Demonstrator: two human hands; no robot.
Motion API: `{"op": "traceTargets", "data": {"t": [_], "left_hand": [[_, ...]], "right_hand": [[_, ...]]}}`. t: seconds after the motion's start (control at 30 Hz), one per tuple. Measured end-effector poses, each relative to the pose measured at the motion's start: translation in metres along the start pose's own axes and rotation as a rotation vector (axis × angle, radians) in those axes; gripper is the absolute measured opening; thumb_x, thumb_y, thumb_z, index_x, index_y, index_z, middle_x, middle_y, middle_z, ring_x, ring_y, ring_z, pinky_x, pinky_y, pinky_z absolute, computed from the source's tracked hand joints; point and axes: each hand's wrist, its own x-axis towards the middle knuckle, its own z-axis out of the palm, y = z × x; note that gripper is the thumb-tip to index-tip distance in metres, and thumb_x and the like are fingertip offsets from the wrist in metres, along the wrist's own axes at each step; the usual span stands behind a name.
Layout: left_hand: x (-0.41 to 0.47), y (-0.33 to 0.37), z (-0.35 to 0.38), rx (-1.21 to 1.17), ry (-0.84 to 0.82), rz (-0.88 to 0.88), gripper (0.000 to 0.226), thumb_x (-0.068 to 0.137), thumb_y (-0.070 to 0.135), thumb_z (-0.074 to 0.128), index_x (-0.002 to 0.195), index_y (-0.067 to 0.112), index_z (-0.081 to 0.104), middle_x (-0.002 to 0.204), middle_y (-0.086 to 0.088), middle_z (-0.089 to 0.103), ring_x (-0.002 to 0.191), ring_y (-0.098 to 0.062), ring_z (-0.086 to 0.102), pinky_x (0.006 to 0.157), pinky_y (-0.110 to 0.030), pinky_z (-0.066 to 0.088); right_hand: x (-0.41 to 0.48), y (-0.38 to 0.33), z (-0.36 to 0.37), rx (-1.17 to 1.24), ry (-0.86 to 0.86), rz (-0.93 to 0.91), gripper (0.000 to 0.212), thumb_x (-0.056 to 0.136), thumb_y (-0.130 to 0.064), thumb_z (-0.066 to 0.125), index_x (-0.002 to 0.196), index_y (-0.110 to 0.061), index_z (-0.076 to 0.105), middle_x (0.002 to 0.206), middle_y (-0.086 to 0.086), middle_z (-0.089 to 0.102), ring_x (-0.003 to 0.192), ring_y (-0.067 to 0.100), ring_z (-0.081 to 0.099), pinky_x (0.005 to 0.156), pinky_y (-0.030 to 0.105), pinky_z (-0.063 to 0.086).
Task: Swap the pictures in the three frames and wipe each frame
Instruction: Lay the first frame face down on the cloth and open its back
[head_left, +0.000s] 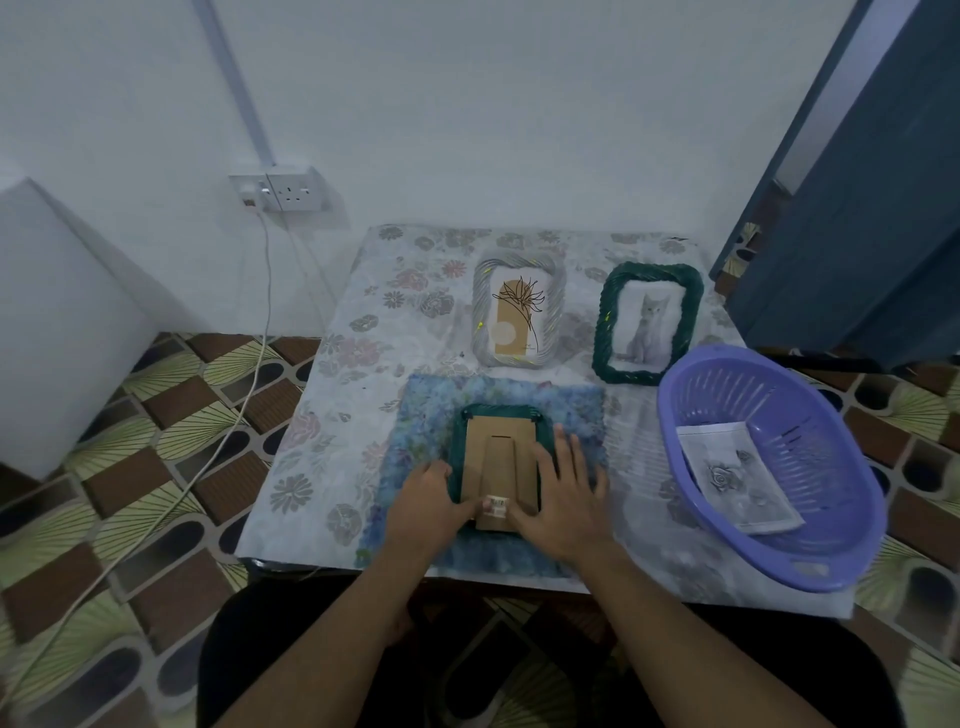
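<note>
Hands apart, both on the face-down green frame (455, 452) at the near tabletop (363, 322) edge. The left hand (428, 499) grips its lower-left rim; the right hand (563, 493) lies flat, fingers straight, on the cardboard backing (501, 457). Thumbs sit by the barcode sticker (496, 503). Looks like bracing the frame to free or seat the backing; can't tell which. Blue cloth (576, 410) underneath, probably to protect the glass and handy for wiping. To the right, a purple basket (810, 447) holds a loose rose picture (732, 478), within reach, blocking nothing. Further back lie the pale frame (480, 312) with a plant print and the green cat frame (605, 332), face-up. Wall socket (291, 189) beyond.
</note>
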Motion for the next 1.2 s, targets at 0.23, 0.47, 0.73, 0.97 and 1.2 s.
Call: {"op": "traceTargets", "data": {"t": [0.23, 0.47, 0.73, 0.97, 1.2], "left_hand": [[0.0, 0.015, -0.023, 0.284, -0.055, 0.031, 0.072, 0.072, 0.075, 0.064, 0.113, 0.017, 0.052, 0.116, -0.002, 0.053, 0.111, -0.022, 0.053, 0.083, -0.039, 0.053], [0.044, 0.029, -0.035, 0.179, -0.229, 0.02, 0.098, 0.068, 0.065, 0.076, 0.139, 0.015, 0.032, 0.139, -0.015, 0.032, 0.131, -0.033, 0.033, 0.104, -0.046, 0.042], [0.087, 0.03, -0.023, 0.147, -0.027, 0.132, 0.046, 0.1, 0.037, 0.049, 0.142, 0.02, 0.045, 0.135, -0.012, 0.048, 0.126, -0.035, 0.042, 0.104, -0.045, 0.039], [0.105, 0.017, -0.013, -0.003, 0.017, 0.143, 0.024, 0.1, 0.028, 0.051, 0.121, 0.019, 0.059, 0.12, -0.006, 0.055, 0.112, -0.028, 0.05, 0.097, -0.038, 0.04], [0.119, 0.016, -0.007, -0.187, 0.026, -0.004, 0.007, 0.093, 0.035, 0.064, 0.091, 0.034, 0.057, 0.096, 0.01, 0.059, 0.103, -0.02, 0.059, 0.094, -0.045, 0.049]], "right_hand": [[0.009, 0.011, 0.006, -0.047, -0.038, -0.093, 0.096, 0.071, -0.082, 0.012, 0.156, -0.038, 0.0, 0.161, -0.004, -0.027, 0.15, 0.021, -0.022, 0.118, 0.053, -0.005], [0.009, 0.015, 0.012, -0.057, -0.012, -0.126, 0.091, 0.078, -0.078, 0.016, 0.157, -0.036, 0.002, 0.164, -0.003, -0.018, 0.152, 0.021, -0.014, 0.119, 0.05, -0.006], [0.008, 0.018, 0.013, -0.051, 0.015, -0.155, 0.085, 0.085, -0.072, 0.028, 0.158, -0.034, 0.005, 0.165, 0.001, -0.012, 0.153, 0.023, -0.009, 0.12, 0.052, -0.001], [0.01, 0.018, 0.014, -0.058, 0.02, -0.155, 0.084, 0.085, -0.071, 0.029, 0.157, -0.036, 0.003, 0.166, 0.0, -0.01, 0.153, 0.024, -0.008, 0.12, 0.052, -0.002], [0.011, 0.02, 0.019, -0.04, 0.052, -0.163, 0.084, 0.085, -0.071, 0.032, 0.157, -0.034, 0.011, 0.166, 0.003, -0.006, 0.153, 0.024, -0.005, 0.121, 0.054, 0.003]]}}
